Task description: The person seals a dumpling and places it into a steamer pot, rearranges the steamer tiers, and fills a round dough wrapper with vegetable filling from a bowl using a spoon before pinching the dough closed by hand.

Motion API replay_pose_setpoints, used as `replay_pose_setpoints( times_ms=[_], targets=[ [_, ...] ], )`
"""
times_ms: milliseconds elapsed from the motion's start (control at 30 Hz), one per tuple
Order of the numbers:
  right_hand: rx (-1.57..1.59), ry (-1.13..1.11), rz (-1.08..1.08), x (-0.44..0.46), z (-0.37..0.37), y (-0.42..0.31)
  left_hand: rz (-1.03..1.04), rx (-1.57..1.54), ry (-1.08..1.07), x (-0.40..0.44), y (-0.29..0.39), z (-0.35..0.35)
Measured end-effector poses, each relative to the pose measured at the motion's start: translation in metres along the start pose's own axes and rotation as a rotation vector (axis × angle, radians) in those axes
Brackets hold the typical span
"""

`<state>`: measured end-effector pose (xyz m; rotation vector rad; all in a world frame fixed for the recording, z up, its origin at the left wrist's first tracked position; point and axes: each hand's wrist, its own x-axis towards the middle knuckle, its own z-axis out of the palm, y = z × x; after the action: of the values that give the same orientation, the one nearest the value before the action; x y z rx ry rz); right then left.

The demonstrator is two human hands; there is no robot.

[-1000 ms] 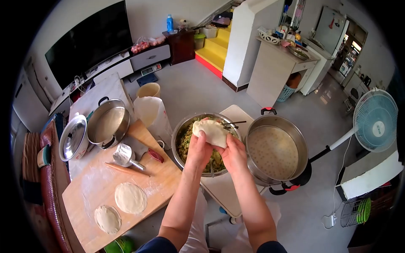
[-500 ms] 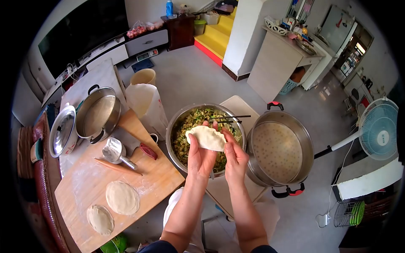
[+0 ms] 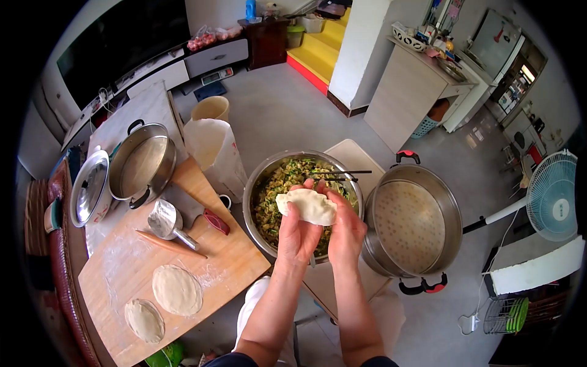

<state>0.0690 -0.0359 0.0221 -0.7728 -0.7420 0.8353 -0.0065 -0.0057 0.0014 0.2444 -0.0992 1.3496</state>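
A large half-moon dumpling with a crimped edge is held between my two hands, above a steel bowl of chopped green and yellow filling. My left hand cups it from below, thumb against its near side. The fingers of my right hand close on its right end. Dark chopsticks lie across the bowl's far right rim. To the right stands a steamer pot with a perforated tray inside. On the wooden board lie two dough rounds, a larger one and a smaller one.
A rolling pin, a metal scoop and a cleaver with a red handle sit on the board. Behind it are a two-handled pan and a white bag-lined bin. A fan stands at far right.
My right hand has closed in further around the dumpling's right end. The dumpling has shifted slightly right and down in view, while the whole scene has also shifted a little.
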Motion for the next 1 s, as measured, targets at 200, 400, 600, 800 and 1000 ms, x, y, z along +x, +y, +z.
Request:
replay_pose_setpoints(
  times_ms=[200,400,600,800,1000],
  targets=[
    [-0.188,0.014,-0.13,0.002,-0.014,0.012,-0.037,0.053,-0.062,0.002,-0.006,-0.005],
    [-0.05,-0.023,0.049,0.004,-0.01,-0.006,-0.051,0.085,-0.07,0.003,-0.001,-0.004],
    [-0.41,-0.051,-0.09,0.008,-0.023,0.005,-0.074,0.106,-0.07,0.002,-0.003,-0.009],
    [-0.556,-0.097,-0.181,0.012,-0.025,0.004,-0.087,0.149,-0.067,0.004,-0.001,-0.013],
    [-0.583,-0.172,-0.161,0.02,-0.024,-0.001,-0.123,0.248,-0.057,0.004,0.008,-0.01]
  ],
)
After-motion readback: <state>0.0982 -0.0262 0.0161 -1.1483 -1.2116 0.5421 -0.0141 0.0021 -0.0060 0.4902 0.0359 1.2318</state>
